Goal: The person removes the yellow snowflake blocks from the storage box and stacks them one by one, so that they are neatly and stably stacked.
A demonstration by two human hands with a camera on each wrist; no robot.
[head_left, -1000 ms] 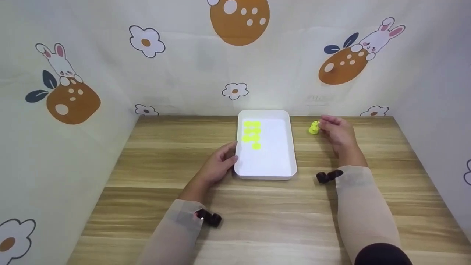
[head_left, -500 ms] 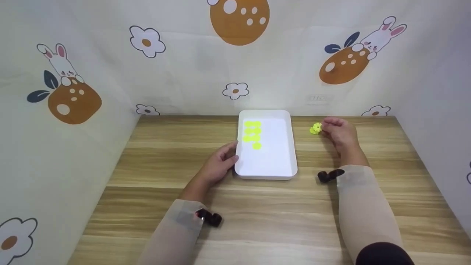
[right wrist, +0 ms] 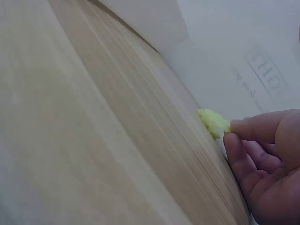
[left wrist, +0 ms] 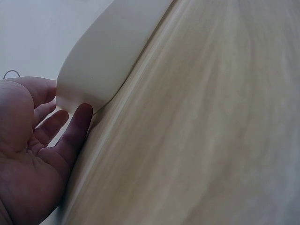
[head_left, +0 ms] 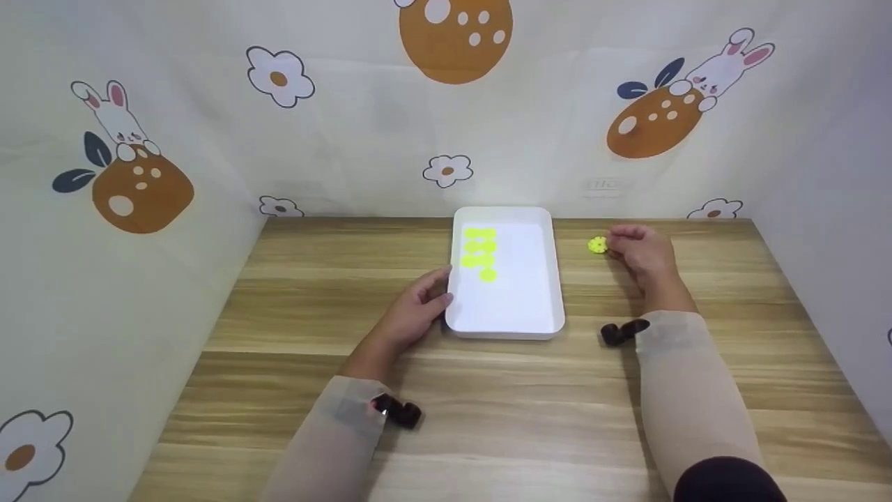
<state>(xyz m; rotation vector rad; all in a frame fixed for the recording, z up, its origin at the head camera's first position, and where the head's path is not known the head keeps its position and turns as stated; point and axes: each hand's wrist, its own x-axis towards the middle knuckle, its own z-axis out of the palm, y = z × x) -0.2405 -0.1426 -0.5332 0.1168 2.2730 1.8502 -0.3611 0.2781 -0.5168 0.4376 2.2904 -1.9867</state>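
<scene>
A white rectangular tray [head_left: 512, 307] lies on the wooden table, with several bright yellow discs [head_left: 488, 275] grouped at its upper left. Against the tray's left outer wall rest the relaxed fingers and thumb of my left hand [head_left: 410, 314]; the left wrist view shows them touching the tray wall [left wrist: 108, 51] from outside. To the right of the tray, my right hand [head_left: 647, 259] pinches a yellow notched disc [right wrist: 220, 121] between thumb and forefinger, low over the table. In the right wrist view it overlaps another yellow piece below; whether they are joined I cannot tell.
A patterned cloth [head_left: 376, 139] with rabbits and flowers stands along the table's back edge and both sides. Wooden tabletop [head_left: 502, 411] stretches in front of the tray and out to either side. Small black cameras [head_left: 624, 332] sit on both wrists.
In my right hand the yellow disc has tilted and come down, so it now covers most of the yellow piece under it. My left hand and the tray keep their places.
</scene>
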